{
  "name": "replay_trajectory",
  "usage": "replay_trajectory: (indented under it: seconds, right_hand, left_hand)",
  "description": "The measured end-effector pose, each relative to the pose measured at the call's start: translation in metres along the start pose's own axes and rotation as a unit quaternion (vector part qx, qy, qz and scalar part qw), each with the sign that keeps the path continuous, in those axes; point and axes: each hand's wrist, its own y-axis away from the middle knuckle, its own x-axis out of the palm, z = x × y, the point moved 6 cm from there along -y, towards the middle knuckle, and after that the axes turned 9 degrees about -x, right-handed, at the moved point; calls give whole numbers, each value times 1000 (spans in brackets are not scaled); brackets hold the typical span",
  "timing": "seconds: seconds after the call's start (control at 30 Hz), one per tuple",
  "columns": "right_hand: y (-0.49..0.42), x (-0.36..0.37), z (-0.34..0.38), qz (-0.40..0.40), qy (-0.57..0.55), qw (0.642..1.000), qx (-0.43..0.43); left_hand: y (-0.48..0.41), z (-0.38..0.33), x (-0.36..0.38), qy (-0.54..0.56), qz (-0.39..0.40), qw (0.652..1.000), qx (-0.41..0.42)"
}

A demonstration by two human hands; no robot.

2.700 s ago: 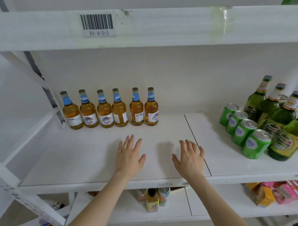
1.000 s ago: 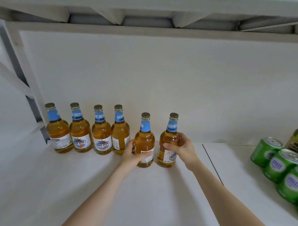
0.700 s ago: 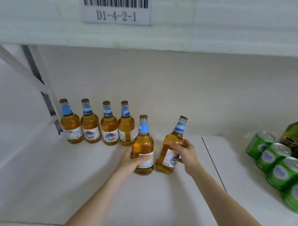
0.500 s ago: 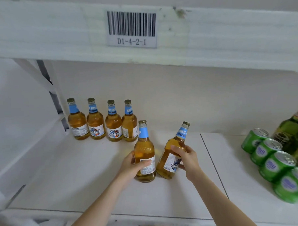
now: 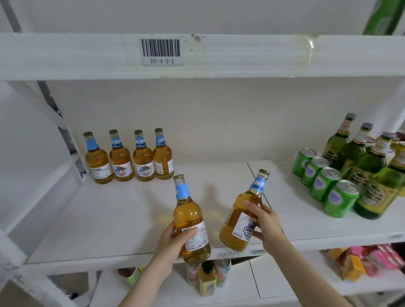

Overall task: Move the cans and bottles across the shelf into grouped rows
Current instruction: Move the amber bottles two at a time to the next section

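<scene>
Mid-carry: left hand [image 5: 174, 240] grips one amber bottle [image 5: 190, 220], right hand [image 5: 266, 222] grips another [image 5: 241, 217], both lifted off the shelf [image 5: 107, 225]. Next: set them down, probably rightward.

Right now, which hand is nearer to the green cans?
Right. The right hand, holding a tilted amber bottle, is left of the green cans; the left hand, holding a second amber bottle, is farther left.
</scene>
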Motion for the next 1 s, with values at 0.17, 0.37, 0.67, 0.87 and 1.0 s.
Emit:
replay_trajectory:
  seconds: [0.17, 0.37, 0.67, 0.87, 1.0]
  right_hand:
    - [26, -39, 8, -15, 11, 1000, -8]
    - [31, -93, 26, -26, 11, 999, -17]
    - [11, -190, 58, -1, 33, 999, -9]
    - [-16, -226, 72, 27, 47, 998, -13]
    - [-47, -220, 75, 46, 38, 998, -11]
  left_hand:
    - [23, 3, 27, 13, 17, 1000, 10]
    - [35, 0, 81, 0, 27, 1000, 13]
    - [35, 11, 197, -11, 32, 999, 14]
    - [23, 7, 251, -7, 23, 1000, 20]
    - [2, -9, 261, -37, 9, 999, 30]
